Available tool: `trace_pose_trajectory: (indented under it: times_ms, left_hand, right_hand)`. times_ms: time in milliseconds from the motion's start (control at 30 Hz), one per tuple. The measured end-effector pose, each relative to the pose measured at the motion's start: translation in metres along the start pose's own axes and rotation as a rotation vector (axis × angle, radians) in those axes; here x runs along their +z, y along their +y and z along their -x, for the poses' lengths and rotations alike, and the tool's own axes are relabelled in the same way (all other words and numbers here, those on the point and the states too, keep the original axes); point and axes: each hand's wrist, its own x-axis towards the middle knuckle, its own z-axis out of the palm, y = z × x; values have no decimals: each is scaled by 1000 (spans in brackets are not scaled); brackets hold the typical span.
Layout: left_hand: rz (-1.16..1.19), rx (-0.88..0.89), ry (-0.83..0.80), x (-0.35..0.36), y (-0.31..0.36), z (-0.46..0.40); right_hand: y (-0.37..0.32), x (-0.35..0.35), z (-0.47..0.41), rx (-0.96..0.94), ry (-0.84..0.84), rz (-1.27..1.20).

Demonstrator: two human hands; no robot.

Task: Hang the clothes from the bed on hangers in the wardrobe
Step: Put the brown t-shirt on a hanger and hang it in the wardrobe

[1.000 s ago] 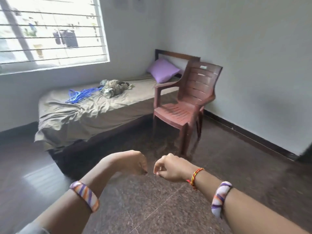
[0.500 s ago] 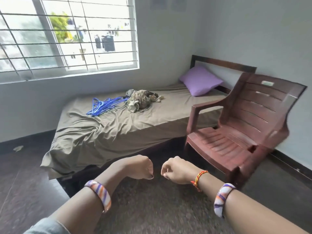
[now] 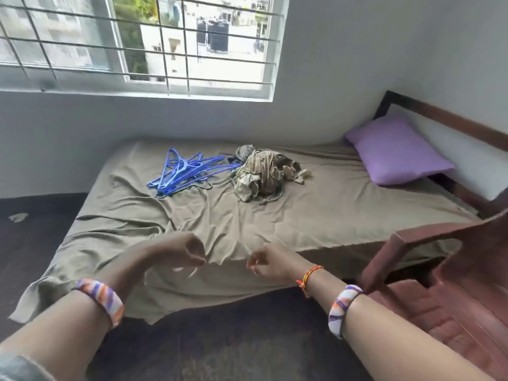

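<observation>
Both hands hovered over the near edge of the bed (image 3: 316,215), the left hand (image 3: 182,250) and right hand (image 3: 268,264) loosely curled, apart and holding nothing. The crumpled clothes (image 3: 261,171) lay mid-bed, just beside the heap of blue hangers (image 3: 184,171), near the purple pillow (image 3: 395,152). This pairing presumably allowed each garment to be hung before carrying; no wardrobe was in view.

No readable text, label, brand, number or sign shows anywhere in this view.
</observation>
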Motion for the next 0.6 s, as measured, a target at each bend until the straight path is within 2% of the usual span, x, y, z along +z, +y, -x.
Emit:
trace_pose_trajectory:
  times_ms: [200,400,600]
  left_hand:
    - [-19,66,-6,-82,-24,-144]
    - [55,111,-2,-117,-14,-284]
    - [234,-70,61,-120,-20,-439]
  right_hand:
    - [35,-52,-124,85,32,-70]
    - [105,-92,-210,145,35,-154]
    - [206,-111,-311,205,-45,-124]
